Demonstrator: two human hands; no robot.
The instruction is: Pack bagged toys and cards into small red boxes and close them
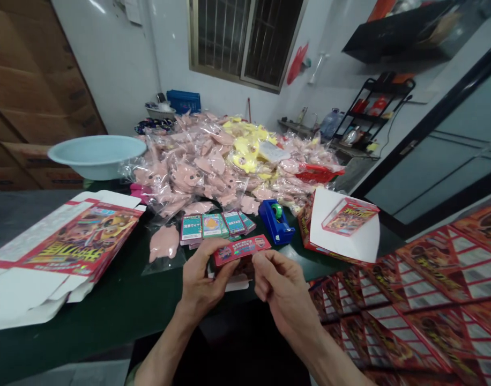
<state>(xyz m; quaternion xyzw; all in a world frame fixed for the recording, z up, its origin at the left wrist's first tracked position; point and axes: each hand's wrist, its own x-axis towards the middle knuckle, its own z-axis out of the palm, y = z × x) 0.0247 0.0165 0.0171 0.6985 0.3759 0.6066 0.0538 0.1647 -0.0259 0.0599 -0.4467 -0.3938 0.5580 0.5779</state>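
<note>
Red box (243,248) sits between my two hands, over the near edge of the dark green table (149,303), roughly midway from left to right. My left hand (200,274) is clamped on its left end, thumb on the near side. My right hand (277,279) has its fingers bunched at the right end; whether they pinch the box or only touch it, I cannot tell. A pale flap (237,283) shows just below the box.

Just beyond it lie small stacks of cards (215,226), with a bagged pink toy (164,243) to their left and a blue tape dispenser (275,225) to their right. Farther right stands a red carton (305,221) with a white panel. Flat printed cartons (88,236) are piled at the left. On the far side rises a big heap of bagged toys (189,174), pink and yellow, with a pale blue basin (98,155) to its left. Rows of printed boxes (430,289) fill the near right.
</note>
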